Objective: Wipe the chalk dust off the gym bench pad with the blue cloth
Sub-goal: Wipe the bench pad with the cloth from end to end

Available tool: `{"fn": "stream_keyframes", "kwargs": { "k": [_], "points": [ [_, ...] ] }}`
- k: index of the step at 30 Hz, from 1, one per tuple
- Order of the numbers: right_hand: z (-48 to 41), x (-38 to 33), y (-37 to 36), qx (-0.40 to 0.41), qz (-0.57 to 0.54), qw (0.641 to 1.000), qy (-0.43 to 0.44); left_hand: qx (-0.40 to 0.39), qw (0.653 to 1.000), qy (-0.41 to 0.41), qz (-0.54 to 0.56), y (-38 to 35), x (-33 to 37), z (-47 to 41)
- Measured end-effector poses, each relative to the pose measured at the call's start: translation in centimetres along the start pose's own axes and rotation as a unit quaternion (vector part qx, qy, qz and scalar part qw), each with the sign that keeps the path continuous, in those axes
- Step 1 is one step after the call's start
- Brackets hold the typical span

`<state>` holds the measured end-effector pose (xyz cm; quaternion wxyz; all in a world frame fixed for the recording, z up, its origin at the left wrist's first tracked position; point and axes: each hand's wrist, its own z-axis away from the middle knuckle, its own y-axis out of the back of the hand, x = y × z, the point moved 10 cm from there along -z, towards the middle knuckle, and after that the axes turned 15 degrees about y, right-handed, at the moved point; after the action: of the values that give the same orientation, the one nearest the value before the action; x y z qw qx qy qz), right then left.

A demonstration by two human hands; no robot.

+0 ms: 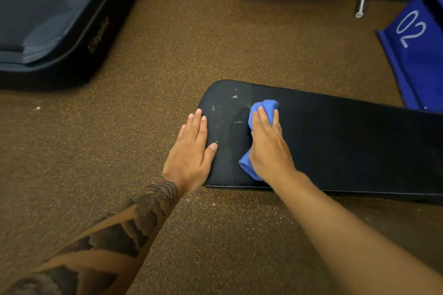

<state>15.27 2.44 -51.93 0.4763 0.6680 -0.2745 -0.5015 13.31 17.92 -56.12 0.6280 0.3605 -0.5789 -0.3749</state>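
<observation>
Spread-grip right hand (268,148) hides much of blue cloth (266,105); left hand (191,151) flat on bench pad (347,146).

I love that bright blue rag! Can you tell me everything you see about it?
The blue cloth is soft-looking bright blue fabric, bunched up rather than spread flat. It lies on the black bench pad, near its rounded end, beside white chalk smudges. The right hand presses on its middle, so only a crumpled lump beyond the fingers and a corner by the wrist show.
</observation>
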Motion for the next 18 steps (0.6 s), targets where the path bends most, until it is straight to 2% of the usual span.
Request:
{"fn": "stream_keyframes", "kwargs": {
  "k": [4,8,11,15,18],
  "points": [
    [-2.9,-2.7,-1.3,0.013,-0.015,1.000,0.022,-0.002,1.000,0.002,0.000,-0.1,-0.2,0.1],
    [0.4,-5.3,-2.3,0.000,-0.027,0.996,0.080,-0.008,1.000,0.006,-0.001,-0.2,-0.4,0.0],
    [3.5,-5.6,-3.1,-0.041,0.005,0.991,0.128,-0.008,1.000,0.003,0.024,0.0,-0.3,-0.1],
    [4.3,-5.5,-3.4,-0.049,0.013,0.990,0.129,-0.047,0.988,0.035,0.141,-0.5,-0.7,-0.2],
    [4.3,-5.5,-3.5,-0.046,0.013,0.991,0.124,-0.057,0.957,0.094,0.269,-0.5,-1.5,-0.3]
  ]
}}
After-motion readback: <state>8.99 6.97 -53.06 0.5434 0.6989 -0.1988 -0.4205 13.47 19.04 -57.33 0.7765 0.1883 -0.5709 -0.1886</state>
